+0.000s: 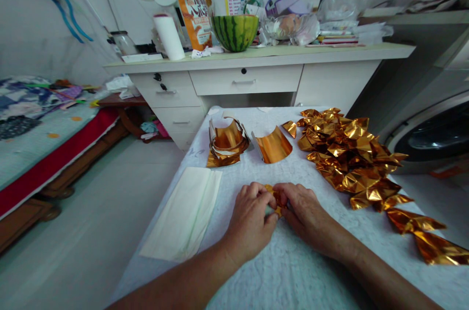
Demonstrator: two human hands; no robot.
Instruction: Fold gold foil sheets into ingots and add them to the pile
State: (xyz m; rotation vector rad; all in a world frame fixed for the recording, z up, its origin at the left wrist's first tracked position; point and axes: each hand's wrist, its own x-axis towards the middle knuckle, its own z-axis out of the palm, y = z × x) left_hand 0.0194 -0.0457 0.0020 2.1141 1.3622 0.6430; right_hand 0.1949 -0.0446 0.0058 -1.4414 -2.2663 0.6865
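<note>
Between my two hands, low over the middle of the table, is a small piece of gold foil paper, mostly hidden by the fingers. My left hand pinches its left side, and my right hand grips its right side. Beyond them lies a curled sheet of gold foil paper. Left of that sheet, a curled stack of gold foil sheets stands with its edges rolled up. A large heap of folded gold foil pieces covers the table's right side.
A flat, pale paper packet lies left of my hands on the cloth-covered table. Behind stands a white desk bearing a watermelon half and an orange pouch. A bed is at left, a front-loading washing machine at right.
</note>
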